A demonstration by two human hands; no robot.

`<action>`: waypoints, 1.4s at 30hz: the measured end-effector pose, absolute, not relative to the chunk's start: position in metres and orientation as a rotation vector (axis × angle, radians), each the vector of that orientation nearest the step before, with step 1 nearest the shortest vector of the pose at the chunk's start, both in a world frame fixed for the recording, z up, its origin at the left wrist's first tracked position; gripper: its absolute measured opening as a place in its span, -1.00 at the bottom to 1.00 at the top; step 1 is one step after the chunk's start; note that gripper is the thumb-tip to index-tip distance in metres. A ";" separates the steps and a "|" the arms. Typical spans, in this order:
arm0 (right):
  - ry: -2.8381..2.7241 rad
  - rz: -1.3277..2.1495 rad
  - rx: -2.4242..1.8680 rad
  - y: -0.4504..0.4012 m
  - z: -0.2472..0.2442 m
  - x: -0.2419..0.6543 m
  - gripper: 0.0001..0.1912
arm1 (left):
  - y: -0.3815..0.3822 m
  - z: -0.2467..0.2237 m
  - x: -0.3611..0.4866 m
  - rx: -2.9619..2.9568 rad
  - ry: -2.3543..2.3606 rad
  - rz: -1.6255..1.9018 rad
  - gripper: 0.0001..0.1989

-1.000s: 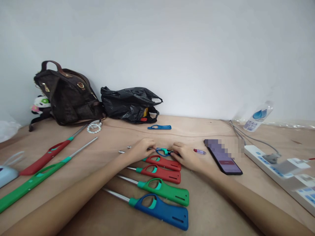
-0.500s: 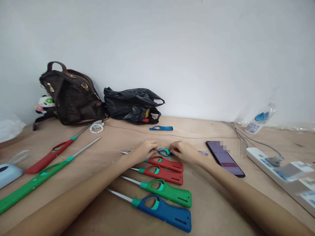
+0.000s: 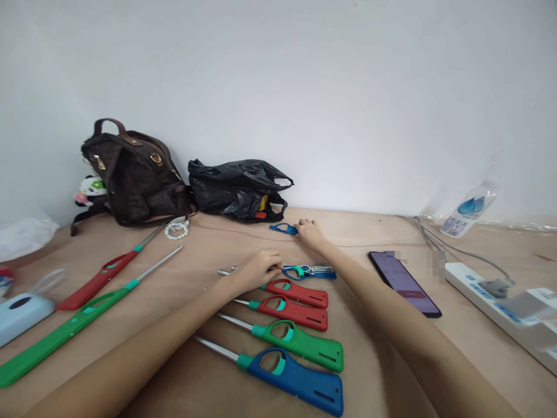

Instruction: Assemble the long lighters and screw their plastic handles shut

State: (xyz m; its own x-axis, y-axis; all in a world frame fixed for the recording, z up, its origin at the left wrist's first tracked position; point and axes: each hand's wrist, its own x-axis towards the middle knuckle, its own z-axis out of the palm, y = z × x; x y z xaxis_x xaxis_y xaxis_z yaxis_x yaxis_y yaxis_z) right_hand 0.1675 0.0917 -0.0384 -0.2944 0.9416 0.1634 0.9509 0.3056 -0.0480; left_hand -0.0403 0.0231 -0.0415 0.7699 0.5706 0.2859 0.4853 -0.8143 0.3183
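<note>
My left hand is closed around the front end of an opened blue lighter. Its metal inner parts and teal trigger lie exposed, facing up on the table. Farther back, my right hand grips the right end of a loose blue lighter casing half, its fingertips partly hiding it. Closer to me, a row of assembled long-nosed lighters lies side by side: a red lighter, a second red lighter, a green lighter and a blue lighter.
At left lie another red lighter and a long green lighter, near a light-blue device. A backpack and black plastic bag stand against the wall. To the right are a phone, power strip and bottle.
My right hand has left the opened lighter, reached away from me and taken hold of the blue casing half. My left hand stays at the lighter's front end. The view has shifted slightly.
</note>
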 end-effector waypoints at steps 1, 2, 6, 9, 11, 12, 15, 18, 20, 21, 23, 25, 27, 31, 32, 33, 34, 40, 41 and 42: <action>-2.390 -0.081 -1.763 0.090 -0.037 0.171 -0.72 | 0.023 -0.041 -0.041 2.732 0.820 0.553 -0.91; -2.375 -0.071 -1.764 0.088 -0.036 0.175 -0.74 | 0.024 -0.041 -0.041 2.724 0.808 0.557 -0.91; -2.322 0.004 -1.736 0.068 -0.025 0.200 -0.74 | 0.025 -0.041 -0.041 2.710 0.779 0.586 -0.90; -2.294 0.074 -1.667 0.042 -0.020 0.214 -0.74 | 0.026 -0.042 -0.041 2.719 0.776 0.599 -0.89; -2.281 0.125 -1.615 0.023 -0.020 0.218 -0.79 | 0.027 -0.042 -0.042 2.727 0.775 0.604 -0.89; -2.274 0.167 -1.585 0.013 -0.021 0.219 -0.78 | 0.027 -0.042 -0.042 2.729 0.773 0.607 -0.89; -2.226 0.366 -1.428 -0.013 -0.026 0.219 -0.74 | 0.028 -0.042 -0.043 2.710 0.782 0.628 -0.91; -2.251 0.284 -1.307 -0.029 -0.033 0.219 -0.75 | 0.028 -0.042 -0.043 2.656 0.855 0.670 -0.94; -2.260 0.229 -1.226 -0.034 -0.037 0.218 -0.75 | 0.028 -0.043 -0.042 2.593 0.890 0.690 -0.95; -2.251 0.220 -1.194 -0.035 -0.040 0.218 -0.75 | 0.028 -0.044 -0.042 2.553 0.894 0.695 -0.95; -2.215 0.230 -1.157 -0.035 -0.044 0.217 -0.74 | 0.029 -0.045 -0.041 2.478 0.916 0.712 -0.96; -2.180 0.251 -1.137 -0.035 -0.047 0.216 -0.74 | 0.029 -0.047 -0.040 2.413 0.953 0.743 -0.97; -2.152 0.260 -1.121 -0.035 -0.048 0.214 -0.72 | 0.028 -0.047 -0.040 2.354 0.968 0.774 -0.91; -2.140 0.247 -1.103 -0.036 -0.050 0.211 -0.72 | 0.023 -0.044 -0.038 2.283 0.922 0.840 -0.76; -2.153 0.246 -1.097 -0.036 -0.050 0.211 -0.73 | 0.021 -0.043 -0.038 2.293 0.914 0.849 -0.74; -2.165 0.249 -1.091 -0.036 -0.050 0.211 -0.73 | 0.020 -0.043 -0.037 2.318 0.906 0.848 -0.72; -2.173 0.253 -1.087 -0.036 -0.050 0.211 -0.73 | 0.019 -0.042 -0.037 2.355 0.906 0.844 -0.70; -2.176 0.302 -1.076 -0.034 -0.052 0.209 -0.73 | 0.018 -0.043 -0.037 2.534 0.911 0.811 -0.63; -2.180 0.308 -1.073 -0.033 -0.053 0.209 -0.73 | 0.019 -0.043 -0.037 2.537 0.901 0.810 -0.64; -2.185 0.312 -1.072 -0.033 -0.054 0.208 -0.73 | 0.019 -0.043 -0.037 2.538 0.892 0.810 -0.66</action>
State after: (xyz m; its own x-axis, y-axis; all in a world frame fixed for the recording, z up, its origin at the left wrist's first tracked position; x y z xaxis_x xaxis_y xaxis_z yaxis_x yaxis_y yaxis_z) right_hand 0.2082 -0.0331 -0.0537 -0.4345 0.7702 0.4670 0.6086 0.6333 -0.4781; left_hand -0.0368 0.0186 -0.0432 0.6421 0.6518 0.4034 0.4639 -0.7494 0.4725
